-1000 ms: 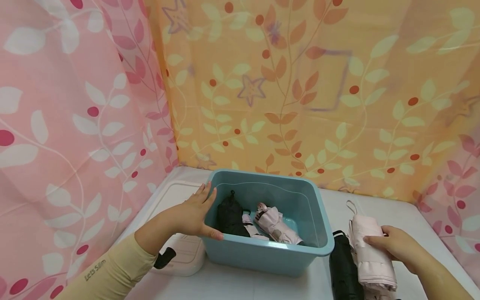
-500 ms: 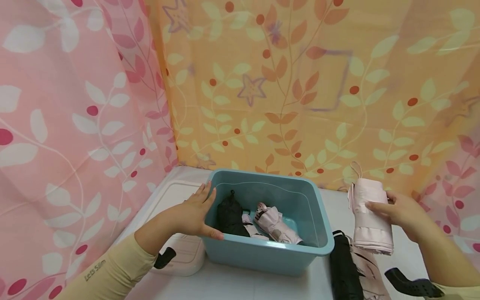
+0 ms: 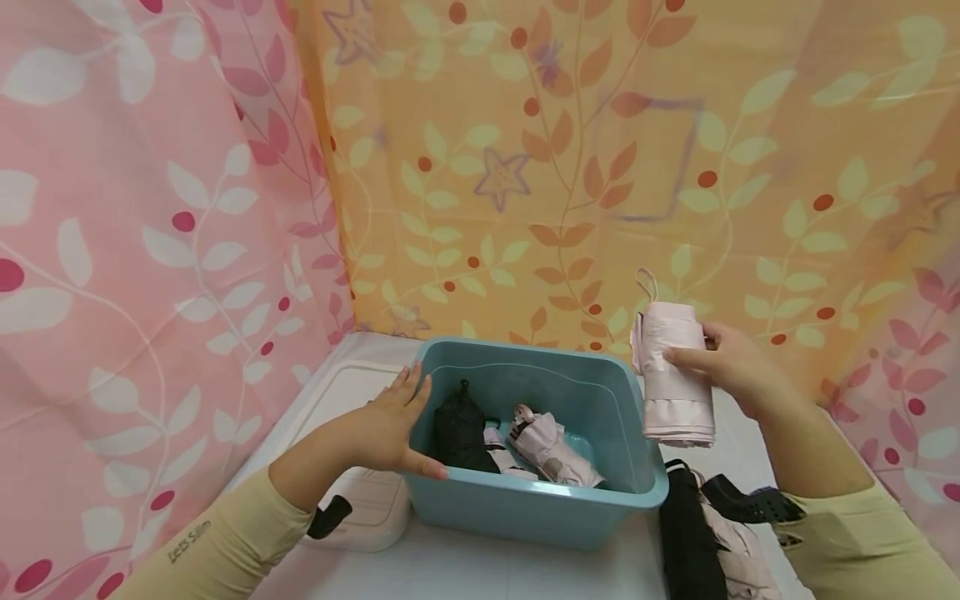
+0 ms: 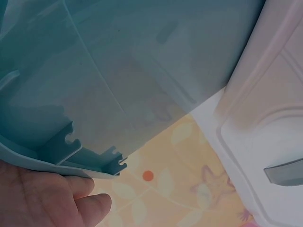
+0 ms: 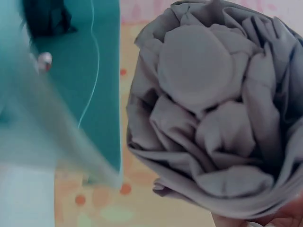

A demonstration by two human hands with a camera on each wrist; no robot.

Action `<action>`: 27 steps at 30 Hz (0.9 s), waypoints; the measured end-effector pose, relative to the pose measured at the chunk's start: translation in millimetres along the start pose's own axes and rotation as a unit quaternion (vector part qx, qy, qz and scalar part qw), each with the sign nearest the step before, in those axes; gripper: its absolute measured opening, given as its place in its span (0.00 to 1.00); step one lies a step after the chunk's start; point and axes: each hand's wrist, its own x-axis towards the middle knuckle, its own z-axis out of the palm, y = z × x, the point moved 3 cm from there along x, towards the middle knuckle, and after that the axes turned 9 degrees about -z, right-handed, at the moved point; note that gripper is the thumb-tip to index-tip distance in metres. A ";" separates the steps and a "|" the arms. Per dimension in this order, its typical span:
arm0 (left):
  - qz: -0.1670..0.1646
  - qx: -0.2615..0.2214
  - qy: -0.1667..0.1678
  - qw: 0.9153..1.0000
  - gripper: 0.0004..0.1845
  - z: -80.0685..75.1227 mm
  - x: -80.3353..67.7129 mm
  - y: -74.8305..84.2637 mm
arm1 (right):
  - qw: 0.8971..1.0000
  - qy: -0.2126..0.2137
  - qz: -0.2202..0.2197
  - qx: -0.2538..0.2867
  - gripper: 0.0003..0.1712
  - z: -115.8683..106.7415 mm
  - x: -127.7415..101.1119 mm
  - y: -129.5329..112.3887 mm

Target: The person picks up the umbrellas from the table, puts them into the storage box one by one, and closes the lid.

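Note:
My right hand (image 3: 742,371) grips a folded pale pink umbrella (image 3: 677,383), its wrist loop at the top. It is held upright, raised beside the right end of a blue plastic bin (image 3: 517,515). In the right wrist view the gathered folds of the umbrella's end (image 5: 196,66) fill much of the picture. My left hand (image 3: 386,429) rests with spread, straight fingers on the bin's left rim, thumb along the front corner. Inside the bin lie a black umbrella (image 3: 459,429) and a pink umbrella (image 3: 558,454), with another pale bundle (image 3: 506,458) partly hidden between them.
To the bin's right, a black umbrella (image 3: 690,533) and a pink umbrella (image 3: 742,550) lie side by side on the white table (image 3: 480,575). A white lid (image 3: 367,512) lies left of the bin, under my left arm. Patterned curtains (image 3: 562,167) enclose the back and sides.
My right hand has lifted the pink umbrella off the others on the table and carried it up and left to the bin's right end. My left hand has stayed put.

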 end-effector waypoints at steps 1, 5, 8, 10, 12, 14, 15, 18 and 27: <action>0.000 -0.001 -0.001 1.000 0.68 0.0 -0.2 0.3 | 1.000 -0.003 -0.002 0.005 0.38 3.8 3.5 -4.1; 0.001 -0.005 -0.002 1.000 0.68 -0.7 -0.6 1.1 | 1.000 -0.020 -0.005 0.010 0.40 19.6 18.7 -19.7; 0.000 -0.007 -0.003 1.000 0.68 -1.2 -0.7 0.8 | 0.999 -0.032 -0.002 -0.007 0.39 32.4 31.5 -29.7; 0.000 -0.006 -0.003 1.000 0.68 -1.3 -0.5 0.3 | 0.999 -0.040 0.001 -0.026 0.39 41.4 39.9 -35.5; 0.000 -0.006 -0.003 1.000 0.68 -1.6 -0.6 0.0 | 0.998 -0.049 0.004 -0.045 0.38 50.7 48.4 -40.7; 0.001 -0.007 -0.003 1.000 0.68 -1.9 -0.7 0.1 | 0.996 -0.061 0.000 -0.060 0.37 60.7 56.3 -45.7; 0.001 -0.006 -0.003 1.000 0.68 -2.0 -1.0 0.3 | 0.996 -0.064 -0.004 -0.069 0.36 65.5 60.2 -48.1; 0.001 -0.009 -0.005 1.000 0.68 -2.5 -1.7 1.1 | 0.992 -0.077 -0.034 -0.091 0.32 80.0 71.4 -55.6; 0.002 -0.002 -0.002 1.000 0.68 -1.8 -0.6 1.6 | 0.975 -0.133 -0.058 -0.170 0.30 121.4 85.4 -67.5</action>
